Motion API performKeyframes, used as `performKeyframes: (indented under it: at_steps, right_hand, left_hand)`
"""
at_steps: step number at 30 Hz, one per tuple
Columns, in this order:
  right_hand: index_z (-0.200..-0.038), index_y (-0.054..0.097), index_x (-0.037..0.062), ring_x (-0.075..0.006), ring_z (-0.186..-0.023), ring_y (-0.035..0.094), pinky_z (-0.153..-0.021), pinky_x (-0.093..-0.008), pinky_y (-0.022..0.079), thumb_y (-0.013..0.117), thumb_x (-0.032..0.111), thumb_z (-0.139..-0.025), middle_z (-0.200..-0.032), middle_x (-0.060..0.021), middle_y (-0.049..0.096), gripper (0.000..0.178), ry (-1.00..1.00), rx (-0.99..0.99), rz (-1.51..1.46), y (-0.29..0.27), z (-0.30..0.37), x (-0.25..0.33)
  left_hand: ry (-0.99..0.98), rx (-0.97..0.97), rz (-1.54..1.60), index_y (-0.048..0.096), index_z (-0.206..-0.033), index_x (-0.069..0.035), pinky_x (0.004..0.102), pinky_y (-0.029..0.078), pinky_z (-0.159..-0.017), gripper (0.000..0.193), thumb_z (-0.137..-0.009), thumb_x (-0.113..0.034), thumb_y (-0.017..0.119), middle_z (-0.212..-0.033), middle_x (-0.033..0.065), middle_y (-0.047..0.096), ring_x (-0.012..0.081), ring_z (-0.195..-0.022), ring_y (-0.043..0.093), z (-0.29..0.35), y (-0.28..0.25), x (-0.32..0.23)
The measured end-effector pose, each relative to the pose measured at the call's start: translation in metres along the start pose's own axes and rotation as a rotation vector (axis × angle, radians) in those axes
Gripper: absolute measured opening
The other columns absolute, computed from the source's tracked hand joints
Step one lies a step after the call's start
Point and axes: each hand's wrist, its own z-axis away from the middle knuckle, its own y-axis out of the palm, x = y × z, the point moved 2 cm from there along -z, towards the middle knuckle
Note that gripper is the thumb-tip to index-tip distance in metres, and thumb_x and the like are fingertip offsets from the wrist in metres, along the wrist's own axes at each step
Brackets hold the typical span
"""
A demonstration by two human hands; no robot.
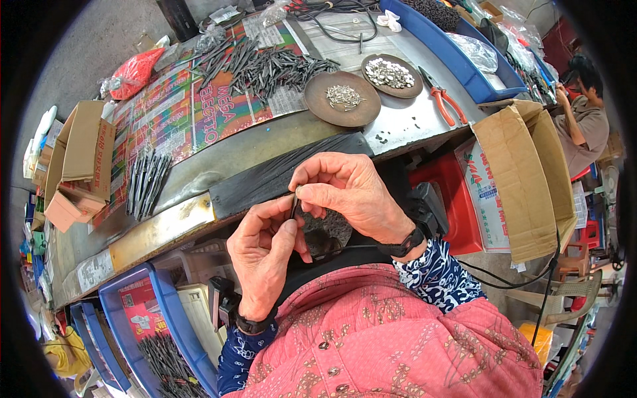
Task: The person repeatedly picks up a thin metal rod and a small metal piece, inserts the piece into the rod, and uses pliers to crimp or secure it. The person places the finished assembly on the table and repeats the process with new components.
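A thin dark strip (294, 207) stands roughly upright between my two hands, in front of my body by the bench edge. Its lower part is pinched between the thumb and fingers of my left hand (261, 255). At its upper end, the thumb and forefinger of my right hand (352, 199) are closed together; a tiny piece there is too small to name. Just beyond my hands lies a long black block (265, 174). Farther off, one round brown dish (317, 114) holds small metal pins, and another dish (418, 89) holds small whitish discs.
Red-handled pliers (446, 106) lie right of the dishes. Dark slim pieces form a pile (259, 69) at the back and a bundle (147, 182) at left. Cardboard boxes (521, 182) flank the bench; a blue bin (156, 318) sits below left. A person (584, 132) is at far right.
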Motion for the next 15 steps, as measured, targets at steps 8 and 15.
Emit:
performKeyframes:
  at_steps: [8,15]
  right_hand:
    - [-0.101,0.063,-0.0016,-0.0072,-0.073,0.06,-0.063,-0.0201,0.048,0.063,0.006,-0.09,-0.086,-0.0024,0.065,0.013,0.021,0.018,0.02,0.0023,0.0025,0.0033]
    - [-0.1,0.062,-0.0023,-0.0081,-0.074,0.062,-0.064,-0.0205,0.049,0.063,0.006,-0.091,-0.085,-0.0027,0.065,0.012,0.015,0.012,0.025,0.0029,0.0025,0.0033]
  left_hand:
    - [-0.032,0.007,0.162,0.058,-0.11,0.006,0.0261,0.052,-0.05,0.018,-0.094,-0.001,0.057,-0.089,0.0119,0.065,0.0119,-0.061,0.059,-0.004,-0.0012,0.0014]
    - [-0.016,-0.004,0.148,0.058,-0.108,0.003,0.0254,0.05,-0.046,0.016,-0.093,-0.003,0.058,-0.087,0.0109,0.064,0.0119,-0.059,0.057,-0.0043,-0.0001,0.0021]
